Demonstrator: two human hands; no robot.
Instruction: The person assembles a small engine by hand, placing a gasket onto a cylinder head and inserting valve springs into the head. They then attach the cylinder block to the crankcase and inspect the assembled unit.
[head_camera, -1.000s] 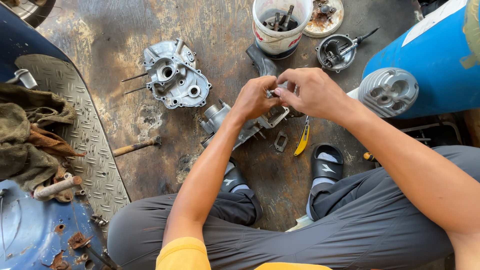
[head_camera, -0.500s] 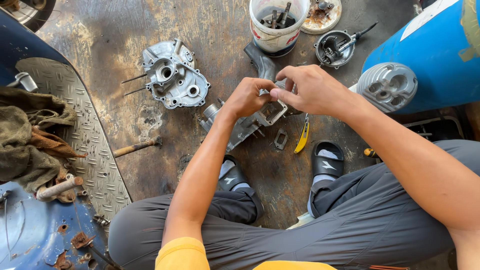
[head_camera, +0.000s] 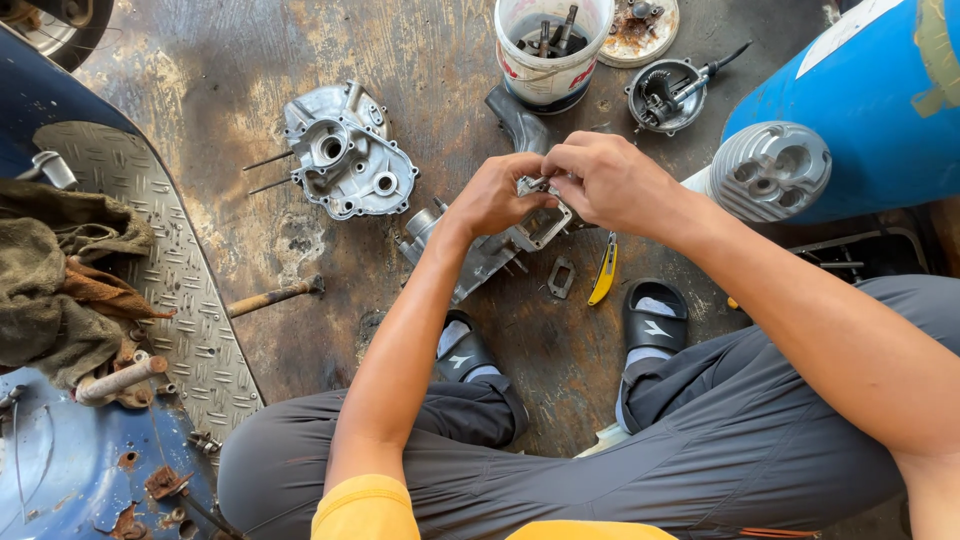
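Over stained floor (head_camera: 300, 230), between knees: we pinch small metal part (head_camera: 533, 185) with both left hand (head_camera: 492, 195) and right hand (head_camera: 612, 180), fingers clenched on it above grey engine casing (head_camera: 490, 250). Risk, we judge: oily part slips, drops among knife (head_camera: 603, 272) and gasket (head_camera: 561, 277).

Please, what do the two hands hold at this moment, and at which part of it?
Both the left hand and the right hand grip the grey metal engine part at its upper end, by the square opening. What the fingertips pinch there cannot be told.
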